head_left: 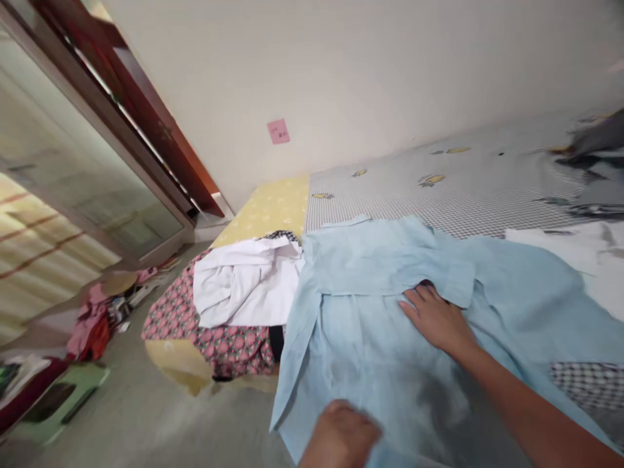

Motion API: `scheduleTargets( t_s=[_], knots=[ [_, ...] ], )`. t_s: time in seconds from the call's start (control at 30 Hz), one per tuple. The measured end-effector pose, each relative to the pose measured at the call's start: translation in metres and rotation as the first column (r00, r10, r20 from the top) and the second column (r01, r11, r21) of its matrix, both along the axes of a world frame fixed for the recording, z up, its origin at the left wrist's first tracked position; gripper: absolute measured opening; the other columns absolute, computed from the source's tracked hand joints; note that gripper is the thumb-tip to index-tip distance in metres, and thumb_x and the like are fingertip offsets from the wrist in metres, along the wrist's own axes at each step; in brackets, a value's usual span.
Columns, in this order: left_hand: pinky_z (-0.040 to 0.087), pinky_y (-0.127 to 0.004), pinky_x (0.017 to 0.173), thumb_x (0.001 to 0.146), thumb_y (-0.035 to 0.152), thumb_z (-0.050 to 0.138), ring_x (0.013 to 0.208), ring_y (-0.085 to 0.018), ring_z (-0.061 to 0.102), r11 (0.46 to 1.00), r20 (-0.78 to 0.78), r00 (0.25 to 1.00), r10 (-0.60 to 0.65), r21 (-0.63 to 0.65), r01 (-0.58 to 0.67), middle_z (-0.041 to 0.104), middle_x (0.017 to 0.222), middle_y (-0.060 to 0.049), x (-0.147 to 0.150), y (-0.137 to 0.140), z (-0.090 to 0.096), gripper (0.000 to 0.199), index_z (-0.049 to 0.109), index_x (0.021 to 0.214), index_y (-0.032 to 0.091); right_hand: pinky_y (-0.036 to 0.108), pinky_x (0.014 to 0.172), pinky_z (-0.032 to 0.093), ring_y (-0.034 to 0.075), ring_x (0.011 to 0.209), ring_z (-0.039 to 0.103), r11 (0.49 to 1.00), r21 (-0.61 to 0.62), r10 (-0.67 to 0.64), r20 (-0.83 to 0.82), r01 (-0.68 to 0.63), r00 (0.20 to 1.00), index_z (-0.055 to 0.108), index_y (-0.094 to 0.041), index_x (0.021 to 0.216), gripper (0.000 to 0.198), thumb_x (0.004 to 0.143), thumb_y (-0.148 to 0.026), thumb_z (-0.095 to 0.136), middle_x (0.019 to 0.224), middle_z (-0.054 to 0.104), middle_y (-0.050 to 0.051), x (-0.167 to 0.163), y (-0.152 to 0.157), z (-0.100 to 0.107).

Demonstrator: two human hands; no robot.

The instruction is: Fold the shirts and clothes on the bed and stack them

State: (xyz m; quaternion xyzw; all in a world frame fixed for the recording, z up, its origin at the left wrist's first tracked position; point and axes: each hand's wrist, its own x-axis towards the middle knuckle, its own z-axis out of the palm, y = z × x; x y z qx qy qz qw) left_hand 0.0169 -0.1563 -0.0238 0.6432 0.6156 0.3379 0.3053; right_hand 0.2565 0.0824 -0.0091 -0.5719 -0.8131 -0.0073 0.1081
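A light blue shirt lies spread back side up over the near edge of the bed, its lower part hanging toward me. My right hand rests on it with the thumb apart and the fingers stretched toward a folded-over sleeve cuff; the fingertips are partly hidden at the cloth. Lower down, my left hand is curled at the shirt's bottom part and somewhat blurred. Left of the shirt, a white folded garment sits on a pink flowered cloth.
Grey checked bedding with a yellow section runs along the wall. White cloth and dark clothes lie at right. On the floor at left are a green plastic stool and a pile of clothes, near a glazed door.
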Motion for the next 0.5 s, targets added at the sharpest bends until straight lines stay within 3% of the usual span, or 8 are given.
scheduleTargets(
  t_s=[0.07,0.1,0.13,0.2,0.23,0.27,0.4,0.5],
  knots=[
    [0.052,-0.045,0.095,0.092,0.053,0.052,0.093,-0.029,0.071,0.952,0.009,0.953,0.303,-0.048,-0.302,0.078,0.095,-0.012,-0.039,-0.055,-0.023,0.031,0.074,0.092,0.03,0.053,0.097,0.052,0.033,0.13,0.052,0.999,-0.026,-0.024,0.003,0.024,1.0,0.064,-0.025,0.123,0.044,0.103,-0.043,0.029,0.131,0.064,0.013,0.0,-0.002,0.003],
    [0.053,-0.048,0.094,0.094,0.057,0.047,0.092,-0.03,0.071,0.881,0.01,0.883,0.469,-0.067,-0.467,0.076,0.102,-0.014,-0.055,-0.078,-0.033,0.038,0.071,0.098,0.028,0.055,0.097,0.052,0.035,0.131,0.052,0.999,-0.038,-0.029,0.004,0.029,1.0,0.064,-0.024,0.124,0.045,0.103,-0.044,0.029,0.133,0.063,0.014,0.0,-0.002,0.003],
    [0.054,-0.049,0.092,0.089,0.065,0.05,0.087,-0.03,0.071,0.702,0.049,0.7,0.712,-0.058,-0.71,0.075,0.101,-0.015,-0.069,-0.099,-0.043,0.044,0.067,0.096,0.026,0.057,0.098,0.051,0.035,0.13,0.051,0.998,-0.049,-0.028,0.003,0.028,1.0,0.063,-0.023,0.124,0.047,0.103,-0.045,0.027,0.134,0.062,0.015,0.001,-0.003,0.002],
    [0.056,-0.049,0.088,0.076,0.079,0.056,0.093,-0.033,0.071,0.375,0.115,0.363,0.925,-0.103,-0.921,0.07,0.106,-0.017,-0.089,-0.127,-0.061,0.06,0.058,0.099,0.023,0.058,0.097,0.05,0.037,0.129,0.051,0.998,-0.067,-0.015,-0.007,0.014,1.0,0.063,-0.021,0.124,0.05,0.103,-0.047,0.025,0.135,0.061,0.017,0.002,-0.002,0.0],
    [0.057,-0.047,0.087,0.07,0.082,0.06,0.1,-0.034,0.07,0.264,0.138,0.243,0.96,-0.161,-0.951,0.067,0.115,-0.019,-0.095,-0.134,-0.069,0.068,0.054,0.104,0.023,0.058,0.097,0.049,0.038,0.129,0.052,0.997,-0.073,-0.006,-0.017,0.004,1.0,0.063,-0.02,0.124,0.051,0.103,-0.047,0.024,0.134,0.061,0.019,0.003,-0.002,-0.001],
    [0.058,-0.045,0.088,0.067,0.082,0.062,0.11,-0.035,0.068,0.228,0.149,0.197,0.969,-0.236,-0.945,0.063,0.126,-0.021,-0.098,-0.136,-0.077,0.075,0.051,0.111,0.022,0.058,0.096,0.048,0.039,0.128,0.052,0.997,-0.079,0.0,-0.029,-0.002,1.0,0.063,-0.02,0.123,0.052,0.103,-0.048,0.024,0.134,0.061,0.02,0.004,-0.001,-0.002],
    [0.051,-0.042,0.105,0.066,0.084,0.061,0.142,-0.035,0.049,0.364,0.23,0.293,0.928,-0.399,-0.841,0.034,0.161,-0.026,-0.093,-0.107,-0.099,0.096,0.038,0.138,0.024,0.059,0.1,0.047,0.039,0.135,0.049,0.989,-0.144,-0.026,-0.065,0.017,0.998,0.063,-0.023,0.127,0.051,0.101,-0.051,0.028,0.141,0.059,0.018,0.006,0.006,-0.004],
    [0.046,-0.045,0.111,0.062,0.086,0.062,0.141,-0.037,0.05,0.529,0.34,0.42,0.841,-0.36,-0.768,0.048,0.153,-0.026,-0.077,-0.075,-0.101,0.096,0.049,0.13,0.02,0.06,0.102,0.049,0.039,0.138,0.049,0.989,-0.148,-0.033,-0.118,0.015,0.992,0.055,-0.025,0.14,0.056,0.094,-0.055,0.042,0.147,0.056,0.015,0.009,0.014,-0.001]
  ],
)
